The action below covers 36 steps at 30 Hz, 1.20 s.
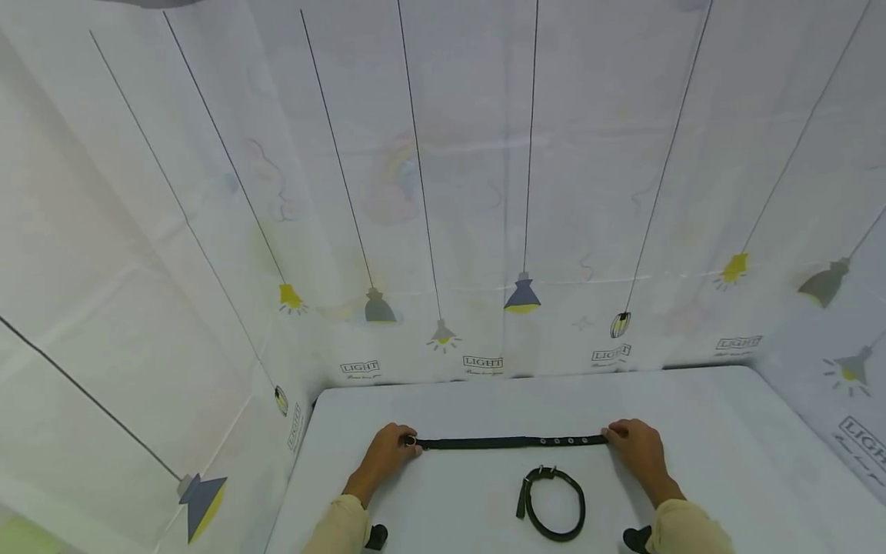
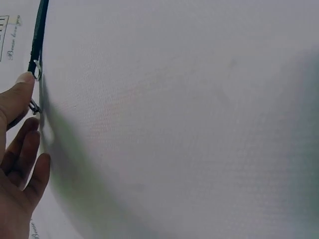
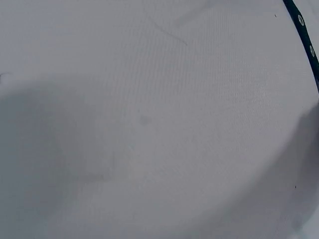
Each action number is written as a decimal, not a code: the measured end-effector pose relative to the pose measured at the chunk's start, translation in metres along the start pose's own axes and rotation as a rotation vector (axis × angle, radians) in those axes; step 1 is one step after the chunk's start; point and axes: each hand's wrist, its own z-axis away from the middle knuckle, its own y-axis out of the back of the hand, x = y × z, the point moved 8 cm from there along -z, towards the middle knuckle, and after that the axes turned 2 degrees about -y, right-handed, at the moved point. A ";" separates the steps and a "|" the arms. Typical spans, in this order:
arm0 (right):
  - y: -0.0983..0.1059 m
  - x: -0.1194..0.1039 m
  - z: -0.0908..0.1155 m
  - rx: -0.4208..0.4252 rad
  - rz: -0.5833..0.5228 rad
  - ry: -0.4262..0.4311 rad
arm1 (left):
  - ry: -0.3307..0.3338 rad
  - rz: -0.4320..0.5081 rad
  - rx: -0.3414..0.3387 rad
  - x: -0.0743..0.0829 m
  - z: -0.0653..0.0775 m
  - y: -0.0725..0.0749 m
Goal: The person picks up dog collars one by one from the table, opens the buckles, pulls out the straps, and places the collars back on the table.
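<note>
A dark collar [image 1: 484, 443] with metal eyelets is stretched straight across the far part of the white table. My left hand [image 1: 389, 454] pinches its buckle end, where the left wrist view shows metal rings [image 2: 35, 106] by the thumb. At the opposite end, beyond the row of eyelets, my right hand [image 1: 638, 454] holds the tip between thumb and fingers. Only the eyelet part of the strap [image 3: 302, 31] appears in the right wrist view, and the hand's grip is out of it. Nearer me, between the forearms, lies a second dark collar [image 1: 581, 504] fastened into a loop.
The white table [image 1: 443, 408] has its back edge against a pale curtain [image 1: 457, 192] printed with hanging lamps. More of this sheeting closes in the left and right sides. Dark wrist straps [image 1: 376, 537] show beside both sleeves.
</note>
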 end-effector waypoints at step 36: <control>-0.020 -0.074 0.101 -0.199 0.243 0.109 | 0.190 -0.058 -0.183 0.068 0.139 -0.009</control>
